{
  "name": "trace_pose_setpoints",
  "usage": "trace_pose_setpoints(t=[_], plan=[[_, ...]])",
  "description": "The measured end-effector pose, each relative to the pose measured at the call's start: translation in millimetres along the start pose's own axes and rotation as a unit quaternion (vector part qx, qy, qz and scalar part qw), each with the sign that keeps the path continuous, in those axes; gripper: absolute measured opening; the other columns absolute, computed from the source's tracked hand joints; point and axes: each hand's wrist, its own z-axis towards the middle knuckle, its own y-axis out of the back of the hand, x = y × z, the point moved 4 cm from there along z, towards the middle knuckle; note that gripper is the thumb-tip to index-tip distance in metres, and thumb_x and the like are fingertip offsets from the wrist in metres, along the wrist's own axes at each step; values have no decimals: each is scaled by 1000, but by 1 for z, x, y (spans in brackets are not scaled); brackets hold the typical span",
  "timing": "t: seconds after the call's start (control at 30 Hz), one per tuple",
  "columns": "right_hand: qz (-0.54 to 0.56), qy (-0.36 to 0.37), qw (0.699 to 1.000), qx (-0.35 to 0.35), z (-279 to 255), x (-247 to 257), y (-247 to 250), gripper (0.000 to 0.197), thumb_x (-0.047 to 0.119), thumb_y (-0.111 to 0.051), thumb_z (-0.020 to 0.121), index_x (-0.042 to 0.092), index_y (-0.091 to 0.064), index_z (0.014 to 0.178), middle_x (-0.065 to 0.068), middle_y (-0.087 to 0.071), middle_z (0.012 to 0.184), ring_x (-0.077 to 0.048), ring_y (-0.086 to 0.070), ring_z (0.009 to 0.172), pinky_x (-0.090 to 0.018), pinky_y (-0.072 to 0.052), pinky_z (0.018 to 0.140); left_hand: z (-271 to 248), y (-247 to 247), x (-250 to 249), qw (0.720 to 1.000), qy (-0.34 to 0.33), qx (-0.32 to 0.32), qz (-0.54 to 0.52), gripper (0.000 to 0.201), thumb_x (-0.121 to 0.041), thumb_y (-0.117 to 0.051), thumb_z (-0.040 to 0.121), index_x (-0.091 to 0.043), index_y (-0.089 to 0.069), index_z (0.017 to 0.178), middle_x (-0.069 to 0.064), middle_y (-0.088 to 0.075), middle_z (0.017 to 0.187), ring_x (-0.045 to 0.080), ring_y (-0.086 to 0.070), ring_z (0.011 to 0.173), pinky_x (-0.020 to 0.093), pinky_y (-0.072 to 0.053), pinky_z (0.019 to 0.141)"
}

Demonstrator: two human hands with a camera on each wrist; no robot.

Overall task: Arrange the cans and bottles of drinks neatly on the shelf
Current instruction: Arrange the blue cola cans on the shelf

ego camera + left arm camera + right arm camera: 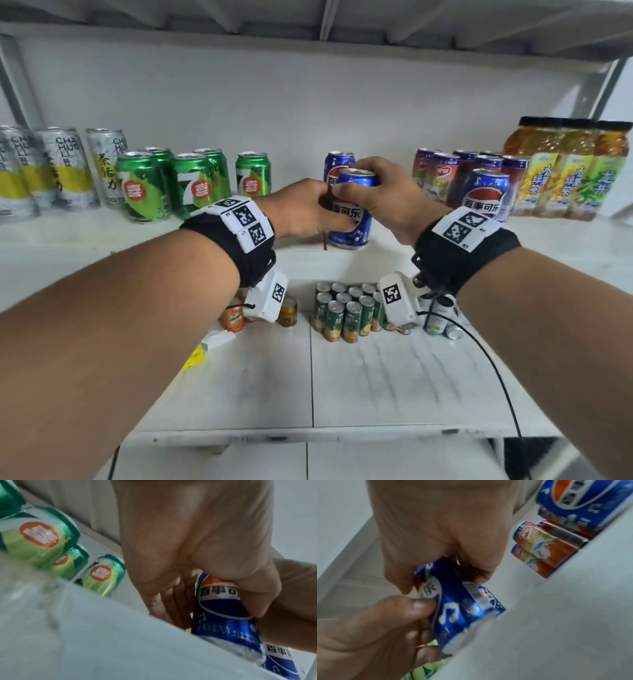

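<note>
Small green cans (346,313) were grouped on the lower shelf (376,377). Above, near the upper shelf's (68,246) front edge, a blue cola can (352,214) stood upright, gripped by the curled fingers of the left hand (301,212) and right hand (387,195). Another blue can (337,162) stood just behind.

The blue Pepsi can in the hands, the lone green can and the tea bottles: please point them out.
blue Pepsi can (352,219), head view, on its label.
lone green can (253,178), head view, on its front.
tea bottles (565,171), head view, on the middle bottle's label.
</note>
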Motion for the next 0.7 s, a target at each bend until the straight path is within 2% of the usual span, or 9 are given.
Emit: trace_pose_setpoints(t=[0.1, 0.17, 0.23, 0.33, 0.43, 0.53, 0.6, 0.63, 0.7], plan=[[110, -37, 993, 15, -11, -22, -4, 56, 29, -88, 82, 7, -64, 128, -16, -76, 117, -32, -75, 108, -53, -60, 98, -1, -13, 7, 994, -17, 0, -109, 40, -21, -87, 83, -16, -73, 121, -2, -82, 110, 15, -78, 106, 35, -60, 101], [151, -55, 987, 23, -15, -33, -6, 54, 30, -83, 90, 5, -62, 133, -19, -74, 121, -35, -74, 111, -58, -58, 98, 0, -23, 11, 990, -29, -5, -138, 54, -27, -88, 77, -15, -70, 126, 4, -81, 114, 23, -78, 110, 46, -59, 105], [151, -57, 987, 7, -15, -38, -4, 53, 36, -80, 92, 7, -62, 132, -17, -75, 120, -34, -75, 109, -59, -59, 95, 2, -28, 15, 987, -35, -21, -153, 63, -36, -90, 71, -17, -69, 127, 5, -81, 115, 26, -77, 112, 52, -59, 105], [135, -33, 990, -21, -17, -37, 1, 56, 39, -81, 89, 6, -61, 130, -16, -75, 120, -31, -76, 107, -56, -61, 94, 1, -27, 19, 985, -41, -50, -162, 67, -41, -93, 67, -18, -69, 126, 4, -81, 115, 25, -77, 111, 53, -60, 102], [127, -14, 992, -5, -16, -38, -1, 60, 38, -84, 87, 5, -62, 131, -16, -74, 122, -32, -74, 111, -55, -59, 98, 1, -24, 22, 980, -33, -72, -183, 67, -37, -96, 65, -17, -69, 124, 3, -81, 114, 24, -78, 108, 51, -63, 98], [104, -9, 994, -9, -18, -37, 0, 64, 42, -85, 83, 5, -63, 130, -15, -75, 121, -32, -74, 111, -54, -59, 99, -2, -24, 23, 971, -41, -71, -225, 52, -20, -96, 71, -17, -70, 116, 4, -82, 111, 25, -79, 107, 46, -64, 95], [100, -12, 995, -9, -18, -38, 0, 60, 42, -83, 87, 4, -63, 129, -17, -75, 119, -34, -74, 110, -56, -58, 98, -2, -26, 23, 967, -43, -70, -239, 40, -10, -93, 79, -15, -71, 112, 5, -82, 107, 26, -80, 104, 41, -66, 89], [109, -19, 994, -11, -19, -39, 0, 56, 41, -80, 90, 4, -64, 128, -18, -76, 118, -35, -75, 108, -58, -59, 97, -3, -26, 22, 965, -42, -72, -247, 34, -9, -91, 83, -14, -72, 111, 6, -83, 105, 26, -80, 102, 38, -66, 85], [123, -30, 992, -15, -20, -40, 1, 48, 42, -72, 97, 2, -68, 122, -19, -77, 112, -37, -76, 104, -60, -60, 94, -5, -26, 21, 963, -36, -75, -258, 25, -16, -87, 90, -9, -74, 110, 9, -83, 103, 26, -81, 98, 35, -65, 78]])
